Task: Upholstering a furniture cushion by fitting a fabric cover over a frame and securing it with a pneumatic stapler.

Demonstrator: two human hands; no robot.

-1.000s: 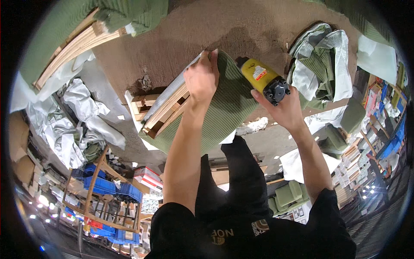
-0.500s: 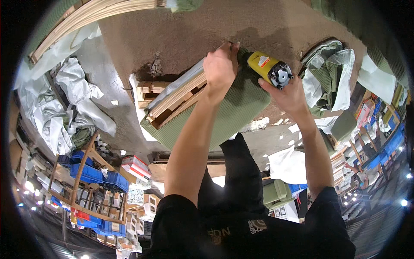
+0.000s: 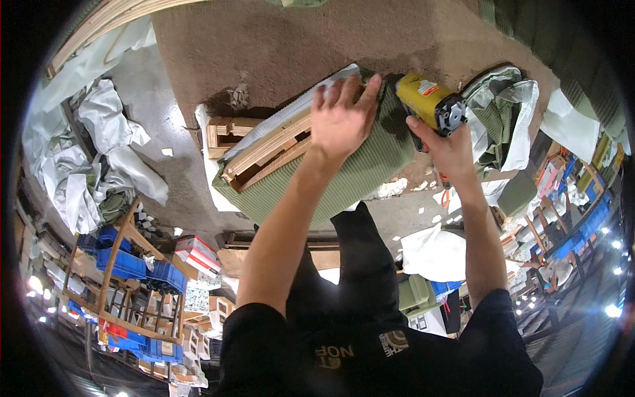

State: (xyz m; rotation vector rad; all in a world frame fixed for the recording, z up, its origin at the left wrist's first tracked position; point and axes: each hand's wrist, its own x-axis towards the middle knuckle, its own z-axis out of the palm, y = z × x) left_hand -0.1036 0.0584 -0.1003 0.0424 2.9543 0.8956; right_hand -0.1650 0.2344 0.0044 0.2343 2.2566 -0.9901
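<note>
So the left hand (image 3: 340, 119) is flat on the far end of the cushion (image 3: 357, 175), fingers spread and pressing the green ribbed fabric down near its top edge. The cushion is a wood-framed piece wrapped in that fabric, lying on a brown carpeted bench (image 3: 264, 46), long axis running from lower left up to upper right, with the open frame (image 3: 264, 155) showing on the left side. The right hand (image 3: 450, 149) is wrapped around the grip of a yellow stapler (image 3: 430, 102), fingers closed tight on it, nose pointing in at the cushion's right end, just beside the left fingertips. So the tool is right of the pressing hand and both sit at the same corner; the right hand is the nearer one to that edge. Can't tell if the nose actually touches the fabric. A bundle of green fabric in white wrap (image 3: 506, 116) sits just right of the stapler, and crumpled white sheeting (image 3: 106, 152) is well off to the left.
</note>
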